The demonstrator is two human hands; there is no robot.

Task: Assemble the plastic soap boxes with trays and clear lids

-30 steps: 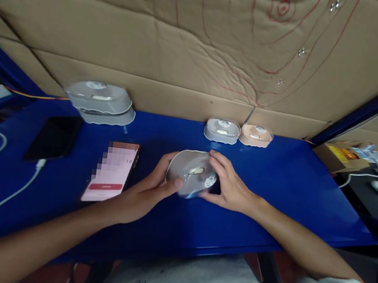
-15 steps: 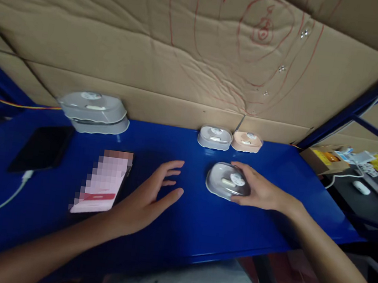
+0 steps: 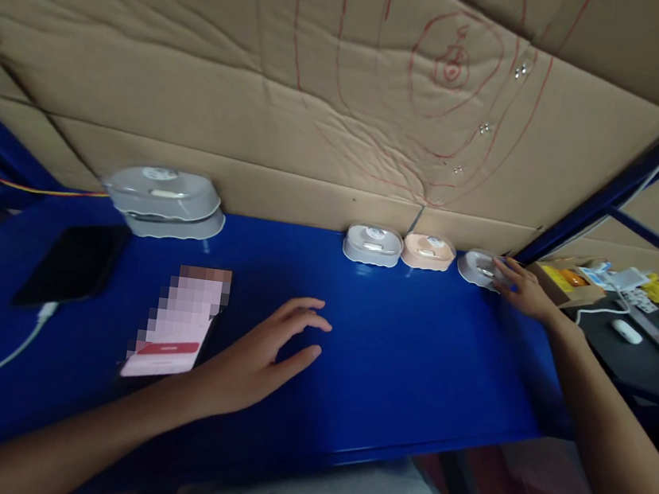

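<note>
While the left hand (image 3: 268, 352) was just hanging over the blue table (image 3: 398, 376), fingers apart and a bit curled, the right hand (image 3: 531, 293) had its thumb and fingers clamped on the right end of a gray box (image 3: 476, 269). That box was at the right end of the back row, near the cardboard (image 3: 203, 103), with a peach box (image 3: 428, 253) just beside it, then another gray box (image 3: 373, 247). Lit phone (image 3: 181, 325) was lying near the left forearm, btw.

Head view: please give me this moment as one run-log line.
left hand: open, holding nothing | right hand: touching rightmost gray box, grip unclear | box's left neighbour: peach box | surface: blue table
</note>
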